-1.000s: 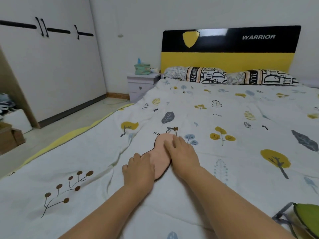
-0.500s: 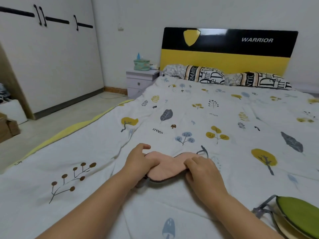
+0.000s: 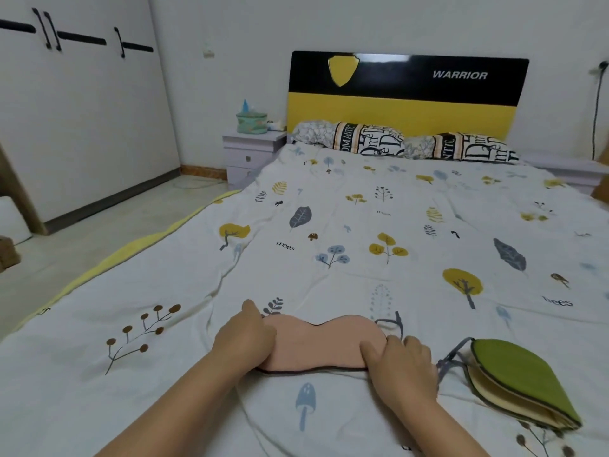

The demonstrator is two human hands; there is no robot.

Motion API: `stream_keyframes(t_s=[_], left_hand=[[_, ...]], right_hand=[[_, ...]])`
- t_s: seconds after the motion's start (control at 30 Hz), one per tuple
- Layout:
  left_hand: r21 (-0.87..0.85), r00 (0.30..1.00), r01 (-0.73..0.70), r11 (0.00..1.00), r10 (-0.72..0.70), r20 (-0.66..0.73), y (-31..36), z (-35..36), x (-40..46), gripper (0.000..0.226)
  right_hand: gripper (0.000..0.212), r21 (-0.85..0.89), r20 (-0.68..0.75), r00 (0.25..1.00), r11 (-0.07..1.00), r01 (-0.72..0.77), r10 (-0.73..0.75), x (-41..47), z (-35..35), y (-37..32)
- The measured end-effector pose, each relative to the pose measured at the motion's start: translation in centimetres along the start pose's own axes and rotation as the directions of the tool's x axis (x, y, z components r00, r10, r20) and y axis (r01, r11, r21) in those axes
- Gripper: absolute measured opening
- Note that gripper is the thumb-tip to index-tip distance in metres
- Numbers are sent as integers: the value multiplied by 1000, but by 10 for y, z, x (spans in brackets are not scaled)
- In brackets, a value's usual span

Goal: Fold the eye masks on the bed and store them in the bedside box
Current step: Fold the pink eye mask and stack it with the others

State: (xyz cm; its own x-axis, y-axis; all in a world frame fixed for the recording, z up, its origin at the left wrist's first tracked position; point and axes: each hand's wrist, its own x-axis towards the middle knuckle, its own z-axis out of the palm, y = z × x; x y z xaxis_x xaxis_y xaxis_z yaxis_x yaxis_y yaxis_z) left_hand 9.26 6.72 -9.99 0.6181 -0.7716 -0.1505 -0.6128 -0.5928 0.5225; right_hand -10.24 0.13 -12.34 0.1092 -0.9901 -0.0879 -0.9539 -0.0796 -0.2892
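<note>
A: What's the room like?

B: White wardrobe (image 3: 82, 120) on the left, then a nightstand (image 3: 250, 156) with a green box (image 3: 252, 122) on top, then the bed (image 3: 362, 225) with its leaf-print cover filling the rest.

A: And on the bed?

B: The left hand (image 3: 245, 341) is closed on the left end of a pink mask (image 3: 316, 346), thumb on top. The mask lies flat and spread crosswise between both hands. The right hand (image 3: 400, 361) pinches its right end. Just right of that lies a green mask (image 3: 520, 380), apparently folded already, strap (image 3: 451, 357) trailing toward the right hand.

A: What could go wrong?

B: I'd judge the fold could come out skewed if one end is lifted faster than the other. The pink mask's own strap, looped at the top right, could get trapped inside. Also the box sits well away, so a loose fold may spring open on the way.
</note>
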Motion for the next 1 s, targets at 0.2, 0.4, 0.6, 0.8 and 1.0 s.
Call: stream_keyframes(t_s=[0.2, 0.4, 0.6, 0.8, 1.0], left_hand=[[-155, 996, -89, 984, 87, -22, 0, 0, -8, 30], [-584, 986, -79, 808, 149, 72, 22, 3, -18, 31], [-731, 949, 148, 666, 113, 295, 32, -2, -22, 46], [-759, 963, 124, 639, 106, 247, 25, 1, -19, 23], [-825, 927, 176, 538, 190, 323, 32, 8, -23, 25]], right_hand=[[10, 575, -88, 995, 818, 22, 35, -5, -14, -8], [26, 456, -397, 865, 751, 477, -308, -35, -27, -33], [46, 208, -203, 739, 709, 674, -643, -44, -9, -42], [33, 452, -369, 824, 692, 563, -430, -36, -5, -31], [25, 880, 177, 980, 461, -116, -91, -18, -18, -27]])
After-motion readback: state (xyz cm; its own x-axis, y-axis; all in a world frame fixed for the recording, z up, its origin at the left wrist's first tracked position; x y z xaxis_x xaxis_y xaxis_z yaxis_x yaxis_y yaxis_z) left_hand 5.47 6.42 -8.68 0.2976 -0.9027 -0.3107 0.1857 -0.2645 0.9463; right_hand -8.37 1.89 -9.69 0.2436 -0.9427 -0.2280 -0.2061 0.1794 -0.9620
